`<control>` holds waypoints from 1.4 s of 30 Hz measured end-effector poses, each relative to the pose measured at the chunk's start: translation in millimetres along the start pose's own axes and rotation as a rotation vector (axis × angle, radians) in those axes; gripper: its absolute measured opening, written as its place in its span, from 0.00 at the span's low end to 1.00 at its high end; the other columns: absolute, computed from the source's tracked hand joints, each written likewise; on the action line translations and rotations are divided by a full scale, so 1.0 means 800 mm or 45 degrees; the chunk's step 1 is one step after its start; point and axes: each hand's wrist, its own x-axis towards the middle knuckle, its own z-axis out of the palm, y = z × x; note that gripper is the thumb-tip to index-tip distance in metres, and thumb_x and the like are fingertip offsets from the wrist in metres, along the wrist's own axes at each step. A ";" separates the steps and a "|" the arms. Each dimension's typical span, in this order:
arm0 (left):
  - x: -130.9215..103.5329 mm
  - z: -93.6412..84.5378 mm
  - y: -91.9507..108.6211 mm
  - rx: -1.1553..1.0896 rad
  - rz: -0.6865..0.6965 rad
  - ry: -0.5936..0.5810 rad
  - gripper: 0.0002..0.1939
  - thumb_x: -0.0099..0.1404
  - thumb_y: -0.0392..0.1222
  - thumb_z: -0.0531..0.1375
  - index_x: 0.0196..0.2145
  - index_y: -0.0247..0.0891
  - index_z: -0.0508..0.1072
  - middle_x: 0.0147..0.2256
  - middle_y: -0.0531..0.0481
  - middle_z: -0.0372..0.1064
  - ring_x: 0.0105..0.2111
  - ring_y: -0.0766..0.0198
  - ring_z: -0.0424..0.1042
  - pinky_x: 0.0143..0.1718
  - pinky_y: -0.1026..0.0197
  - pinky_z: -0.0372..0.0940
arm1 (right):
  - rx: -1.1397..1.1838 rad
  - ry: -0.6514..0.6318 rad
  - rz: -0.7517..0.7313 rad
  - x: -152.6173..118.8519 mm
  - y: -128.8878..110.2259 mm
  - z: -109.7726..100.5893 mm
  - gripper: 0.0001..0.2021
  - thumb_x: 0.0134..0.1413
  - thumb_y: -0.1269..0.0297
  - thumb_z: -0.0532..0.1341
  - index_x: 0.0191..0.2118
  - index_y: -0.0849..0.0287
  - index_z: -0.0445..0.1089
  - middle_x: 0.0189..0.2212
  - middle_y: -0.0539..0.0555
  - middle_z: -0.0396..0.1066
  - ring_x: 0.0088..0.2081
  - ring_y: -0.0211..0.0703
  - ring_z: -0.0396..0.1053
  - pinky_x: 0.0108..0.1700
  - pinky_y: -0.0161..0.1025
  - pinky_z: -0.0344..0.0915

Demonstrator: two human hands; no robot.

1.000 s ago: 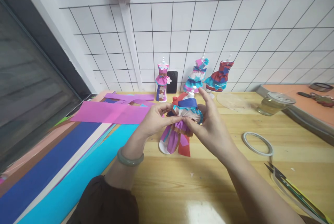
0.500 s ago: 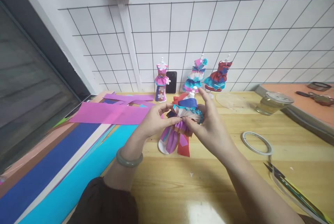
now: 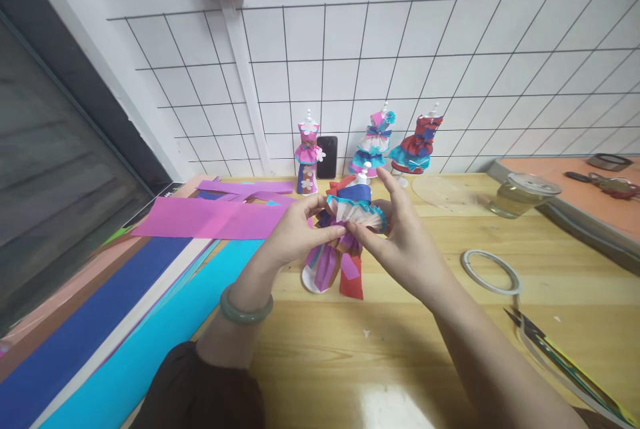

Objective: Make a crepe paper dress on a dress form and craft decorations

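Observation:
Between my hands a small dress-form mannequin (image 3: 364, 177) stands on a round white base, wearing a paper dress (image 3: 357, 210) with a blue band, a white ruffle edged in turquoise, and purple and red strips below. My left hand (image 3: 295, 229) pinches the ruffled skirt at its left side, thumb reaching to the front. On the other side, my right hand (image 3: 400, 239) grips the skirt with its thumb in front, the index finger raised beside the mannequin's neck. Both thumbtips nearly meet on the purple layer. The fingers behind the dress are hidden.
Three dressed mannequins (image 3: 309, 155) and a phone (image 3: 327, 157) stand by the gridded wall. Coloured paper sheets (image 3: 200, 219) cover the left. To the right lie a tape roll (image 3: 493, 272), scissors (image 3: 555, 349), a lidded cup (image 3: 525, 195) and an orange board (image 3: 590, 182).
The white ruffle shows a little more spread out and the dress has shifted slightly. Both hands keep their hold in almost the same place.

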 end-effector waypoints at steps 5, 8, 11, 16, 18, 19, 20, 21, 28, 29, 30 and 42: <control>0.001 -0.001 -0.003 -0.012 0.000 0.000 0.12 0.53 0.37 0.61 0.36 0.36 0.67 0.35 0.49 0.67 0.38 0.63 0.66 0.41 0.60 0.59 | 0.071 -0.029 0.027 0.002 -0.006 -0.005 0.37 0.49 0.65 0.60 0.61 0.52 0.40 0.34 0.54 0.69 0.29 0.43 0.69 0.29 0.42 0.69; 0.002 -0.003 -0.007 -0.061 0.013 -0.005 0.13 0.53 0.37 0.62 0.37 0.36 0.67 0.37 0.48 0.67 0.39 0.62 0.66 0.42 0.59 0.60 | 0.089 -0.058 0.060 0.002 -0.006 -0.007 0.37 0.49 0.65 0.61 0.61 0.52 0.40 0.34 0.54 0.69 0.31 0.43 0.70 0.32 0.43 0.70; 0.004 -0.007 -0.012 -0.131 0.006 -0.007 0.15 0.52 0.38 0.63 0.39 0.36 0.66 0.37 0.48 0.67 0.39 0.62 0.66 0.42 0.59 0.60 | 0.062 -0.041 0.063 0.001 -0.002 -0.007 0.38 0.48 0.64 0.61 0.61 0.51 0.40 0.34 0.53 0.68 0.34 0.44 0.69 0.35 0.44 0.69; 0.003 -0.012 -0.017 -0.200 -0.009 -0.009 0.17 0.51 0.39 0.64 0.39 0.36 0.67 0.37 0.47 0.68 0.40 0.60 0.67 0.43 0.58 0.60 | -0.006 -0.017 0.053 0.001 -0.001 -0.003 0.37 0.49 0.64 0.60 0.62 0.53 0.40 0.30 0.51 0.67 0.31 0.43 0.69 0.34 0.43 0.69; 0.003 -0.012 -0.017 -0.207 -0.013 -0.006 0.18 0.50 0.40 0.64 0.39 0.36 0.67 0.37 0.47 0.68 0.41 0.60 0.67 0.44 0.57 0.60 | -0.033 -0.002 0.039 0.000 -0.002 -0.002 0.36 0.50 0.64 0.59 0.62 0.54 0.41 0.29 0.51 0.67 0.31 0.42 0.68 0.35 0.44 0.69; 0.003 -0.012 -0.017 -0.209 -0.014 -0.003 0.18 0.50 0.40 0.64 0.39 0.36 0.67 0.37 0.47 0.68 0.41 0.60 0.67 0.44 0.57 0.59 | -0.053 0.014 0.021 0.000 -0.002 -0.001 0.36 0.50 0.65 0.59 0.62 0.54 0.41 0.29 0.51 0.68 0.31 0.42 0.68 0.35 0.44 0.69; 0.003 -0.012 -0.017 -0.213 -0.015 0.000 0.18 0.50 0.40 0.65 0.39 0.36 0.67 0.37 0.47 0.68 0.41 0.60 0.67 0.45 0.57 0.59 | -0.077 0.036 -0.001 0.000 -0.002 0.000 0.35 0.51 0.65 0.59 0.62 0.54 0.41 0.30 0.51 0.68 0.31 0.42 0.68 0.36 0.44 0.68; 0.003 -0.012 -0.017 -0.216 -0.015 0.003 0.18 0.49 0.40 0.65 0.39 0.36 0.67 0.37 0.48 0.68 0.41 0.60 0.67 0.45 0.57 0.59 | -0.102 0.058 -0.023 0.000 -0.001 0.001 0.35 0.51 0.65 0.59 0.62 0.53 0.41 0.31 0.52 0.68 0.31 0.43 0.68 0.37 0.45 0.68; 0.001 -0.013 -0.015 -0.223 -0.020 -0.003 0.17 0.48 0.40 0.65 0.36 0.37 0.67 0.35 0.49 0.67 0.39 0.62 0.66 0.44 0.58 0.59 | -0.072 0.082 -0.078 0.002 0.008 0.005 0.35 0.51 0.66 0.58 0.62 0.52 0.40 0.37 0.55 0.69 0.35 0.43 0.68 0.39 0.45 0.67; 0.001 -0.013 -0.013 -0.216 -0.022 -0.005 0.16 0.48 0.41 0.65 0.35 0.37 0.67 0.35 0.49 0.67 0.39 0.62 0.66 0.44 0.58 0.59 | -0.044 0.076 -0.076 0.002 0.008 0.006 0.35 0.51 0.66 0.58 0.62 0.52 0.40 0.36 0.54 0.68 0.34 0.43 0.68 0.39 0.45 0.67; 0.001 -0.013 -0.012 -0.209 -0.025 -0.008 0.16 0.48 0.41 0.65 0.34 0.37 0.67 0.35 0.49 0.67 0.39 0.62 0.66 0.44 0.58 0.59 | -0.021 0.069 -0.074 0.002 0.009 0.006 0.35 0.51 0.66 0.58 0.62 0.52 0.39 0.35 0.54 0.68 0.34 0.43 0.68 0.39 0.45 0.67; 0.001 -0.004 -0.007 -0.262 -0.098 0.090 0.22 0.49 0.40 0.66 0.41 0.38 0.65 0.38 0.48 0.68 0.41 0.60 0.67 0.43 0.58 0.62 | -0.028 0.067 -0.066 0.000 0.007 0.015 0.37 0.51 0.69 0.58 0.62 0.52 0.37 0.34 0.52 0.69 0.33 0.42 0.68 0.40 0.45 0.67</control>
